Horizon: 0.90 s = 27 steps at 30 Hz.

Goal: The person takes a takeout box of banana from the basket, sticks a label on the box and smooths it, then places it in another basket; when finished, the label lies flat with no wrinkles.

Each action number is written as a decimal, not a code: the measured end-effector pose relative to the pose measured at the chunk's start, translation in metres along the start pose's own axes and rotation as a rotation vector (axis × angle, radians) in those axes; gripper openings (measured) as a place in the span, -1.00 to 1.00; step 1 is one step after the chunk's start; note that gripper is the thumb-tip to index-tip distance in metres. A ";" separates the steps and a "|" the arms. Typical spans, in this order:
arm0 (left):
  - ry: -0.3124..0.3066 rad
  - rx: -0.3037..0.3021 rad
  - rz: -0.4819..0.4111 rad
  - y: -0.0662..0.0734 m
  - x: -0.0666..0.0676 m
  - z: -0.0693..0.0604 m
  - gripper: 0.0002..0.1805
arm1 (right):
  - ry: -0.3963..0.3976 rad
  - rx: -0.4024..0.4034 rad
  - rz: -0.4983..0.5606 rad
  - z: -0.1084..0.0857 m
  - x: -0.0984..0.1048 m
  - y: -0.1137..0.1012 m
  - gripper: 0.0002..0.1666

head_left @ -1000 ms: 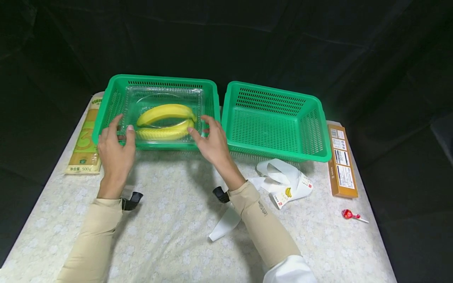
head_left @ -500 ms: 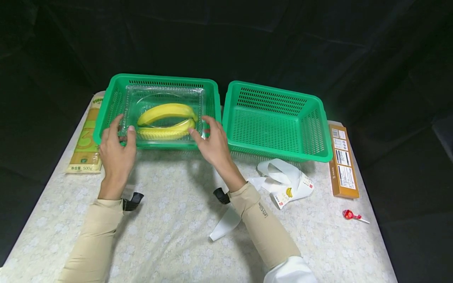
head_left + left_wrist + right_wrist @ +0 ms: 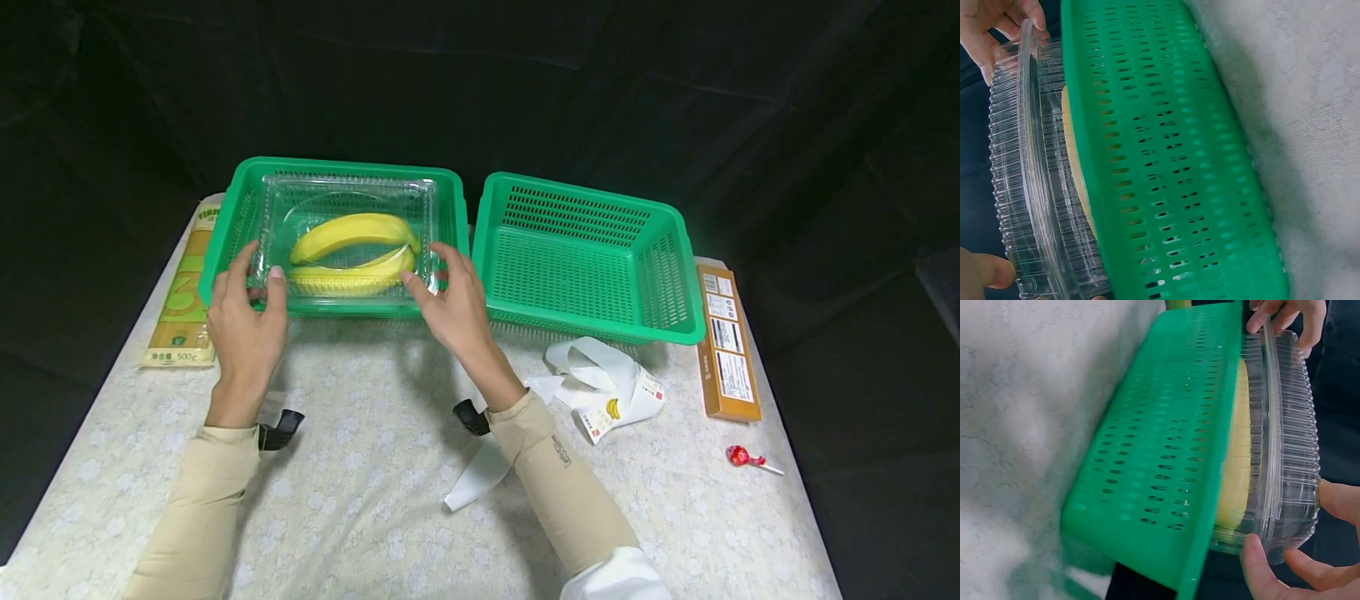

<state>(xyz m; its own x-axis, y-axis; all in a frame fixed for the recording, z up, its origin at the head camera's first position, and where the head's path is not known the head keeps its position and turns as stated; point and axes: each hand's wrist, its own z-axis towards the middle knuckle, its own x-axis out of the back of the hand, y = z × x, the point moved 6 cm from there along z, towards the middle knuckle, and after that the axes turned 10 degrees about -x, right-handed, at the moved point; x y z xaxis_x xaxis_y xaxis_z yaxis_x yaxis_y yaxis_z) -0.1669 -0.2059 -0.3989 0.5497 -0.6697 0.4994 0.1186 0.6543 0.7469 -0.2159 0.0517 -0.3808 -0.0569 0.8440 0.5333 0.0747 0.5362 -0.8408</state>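
Note:
A clear plastic clamshell box (image 3: 348,196) with bananas (image 3: 356,229) inside stands partly above the rim of the left green basket (image 3: 337,310). My left hand (image 3: 246,325) grips its left end, thumb on the near side. At the opposite end, my right hand (image 3: 459,317) holds the box with thumb and fingers. Both wrist views show the lidded seam of the box (image 3: 1029,137) above the basket wall (image 3: 1166,444), the yellow fruit showing through below it. How far down the box's bottom reaches is hidden by that wall.
A second green basket (image 3: 570,267) stands just to the right. Crumpled white paper strip with a banana print (image 3: 615,400) lies in front of it. Farther right are an orange-brown box (image 3: 727,350) and a red lollipop (image 3: 738,455). A green-yellow packet (image 3: 176,308) lies at the left.
The clamshell box has risen slightly and its far edge has tipped up a little in the head view. Both hands keep their hold at its ends.

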 end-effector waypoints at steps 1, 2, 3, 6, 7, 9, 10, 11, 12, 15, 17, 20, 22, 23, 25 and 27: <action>0.005 -0.003 -0.002 0.001 0.001 0.000 -0.47 | 0.005 0.008 0.002 -0.001 0.001 -0.002 -0.26; 0.010 -0.005 -0.003 0.002 0.002 0.000 -0.47 | 0.009 0.014 0.003 -0.002 0.002 -0.003 -0.27; 0.015 -0.009 -0.003 0.004 0.003 0.000 -0.47 | 0.012 0.019 0.004 -0.003 0.003 -0.004 -0.27; 0.023 -0.015 -0.002 0.006 0.005 0.000 -0.48 | 0.017 0.027 0.003 -0.006 0.004 -0.007 -0.27; 0.023 -0.014 -0.001 0.007 0.006 0.000 -0.48 | 0.017 0.027 0.002 -0.006 0.004 -0.008 -0.28; 0.020 -0.009 0.000 0.007 0.005 0.000 -0.48 | 0.018 0.027 0.001 -0.007 0.004 -0.007 -0.28; 0.018 -0.008 -0.001 0.007 0.005 0.000 -0.48 | 0.019 0.027 0.000 -0.007 0.004 -0.007 -0.28; 0.016 -0.006 -0.001 0.006 0.005 0.000 -0.48 | 0.020 0.027 0.000 -0.007 0.004 -0.007 -0.28; 0.015 -0.004 -0.002 0.006 0.005 -0.001 -0.47 | 0.021 0.028 -0.002 -0.007 0.004 -0.007 -0.28; 0.014 -0.007 -0.006 0.005 0.005 -0.001 -0.47 | 0.020 0.025 -0.008 -0.007 0.004 -0.005 -0.27; 0.010 -0.010 -0.006 0.005 0.005 -0.001 -0.47 | 0.018 0.021 -0.009 -0.008 0.003 -0.004 -0.27; 0.006 -0.014 -0.003 0.005 0.005 -0.001 -0.47 | 0.017 0.021 -0.010 -0.008 0.003 -0.003 -0.28; 0.004 -0.016 -0.004 0.005 0.005 -0.001 -0.47 | 0.019 0.027 -0.006 -0.008 0.003 -0.003 -0.28; 0.005 -0.016 -0.004 0.005 0.005 -0.001 -0.47 | 0.019 0.030 -0.005 -0.008 0.003 -0.003 -0.28; 0.008 -0.017 -0.006 0.005 0.004 0.000 -0.47 | 0.021 0.034 -0.004 -0.008 0.003 -0.004 -0.28; 0.010 -0.018 -0.009 0.005 0.004 0.000 -0.47 | 0.022 0.035 -0.004 -0.008 0.004 -0.004 -0.28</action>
<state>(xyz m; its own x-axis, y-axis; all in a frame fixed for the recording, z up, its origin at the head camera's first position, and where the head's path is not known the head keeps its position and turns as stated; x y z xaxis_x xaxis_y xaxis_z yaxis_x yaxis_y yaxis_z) -0.1640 -0.2054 -0.3928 0.5569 -0.6723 0.4878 0.1383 0.6541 0.7436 -0.2087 0.0527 -0.3747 -0.0349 0.8419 0.5385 0.0394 0.5395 -0.8410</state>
